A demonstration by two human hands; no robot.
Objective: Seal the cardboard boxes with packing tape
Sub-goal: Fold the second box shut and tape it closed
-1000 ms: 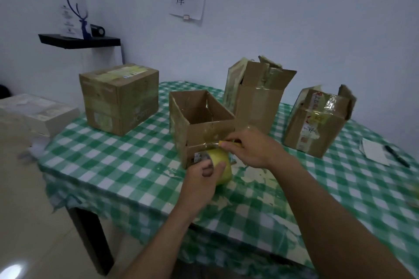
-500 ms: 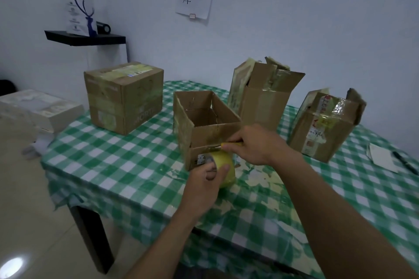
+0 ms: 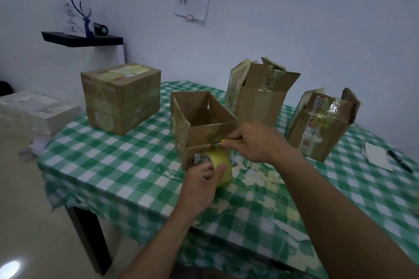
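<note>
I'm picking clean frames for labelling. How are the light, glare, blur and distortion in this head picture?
Head view: dim bluish light; a glare spot on the floor at lower left; the rightmost box is smeared at its flaps; wide-angle stretch lengthens the right forearm; the left hand gripping the tape roll and the right hand pinching a yellow tool are readable.

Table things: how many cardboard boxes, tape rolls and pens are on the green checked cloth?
Brown cardboard boxes: 4
Yellowish round packing tape roll: 1
Black plastic pen: 1
Total: 6
</note>
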